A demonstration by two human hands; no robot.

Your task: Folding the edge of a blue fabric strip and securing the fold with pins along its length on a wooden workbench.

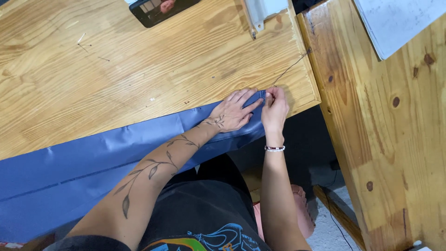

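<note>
Dark phone (162, 9), flat, top edge left of centre on wooden bench (116, 79). White plastic piece (262, 11) top centre. White sheet (395, 23) upper right, on second wooden surface. Blue fabric (69, 176), creased, stitched line along it, draped over bench front edge, lower left to centre. Left hand (232, 111) flat on fabric end, fingers spread, released. Right hand (275, 109) just beside, fingers pinched on thin dark thread (290, 69) running up-right.
</note>
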